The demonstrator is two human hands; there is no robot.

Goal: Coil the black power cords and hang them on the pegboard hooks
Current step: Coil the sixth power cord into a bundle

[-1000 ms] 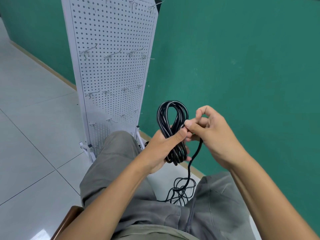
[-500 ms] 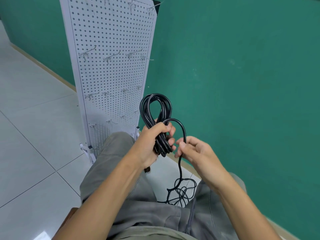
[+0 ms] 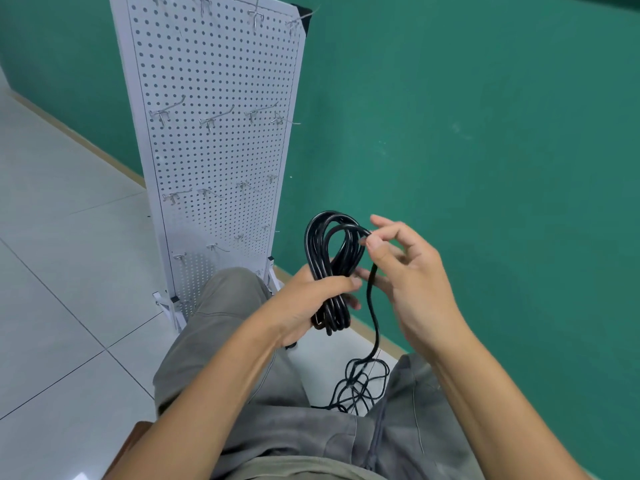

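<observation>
Far left: pale tiled floor [image 3: 62, 258] w/ dark grout lines, running back to a tan skirting strip at the foot of the green wall [image 3: 485, 133]. Next, the white pegboard [image 3: 214, 64] stands upright on small white feet, leaning a bit in the wide-angle view; metal hooks [image 3: 211, 121] stick out of it in about 4 rows, all bare, no cord on any of them. Below & in front of the board, the person's left knee in grey trousers [image 3: 221, 334]; a brown chair edge [image 3: 138, 434] peeks out at bottom left. Centre: left hand [image 3: 308, 299] has its fingers wrapped round the middle of the coiled black power cord [image 3: 329, 244], thumb across the front of the bundle. Coil = several loops held together, top loop arching up above the fist, bottom ends of the loops poking out under it. Just right of that, right hand [image 3: 408, 271] pinches 1 strand at the top of the coil between thumb & index finger, other fingers loosely spread, not round anything. From that pinch the free length of cord drops down between the 2 hands to a loose tangle [image 3: 360, 382] on the floor between the knees. Plug ends: cannot tell where. Right side: only plain green wall.
</observation>
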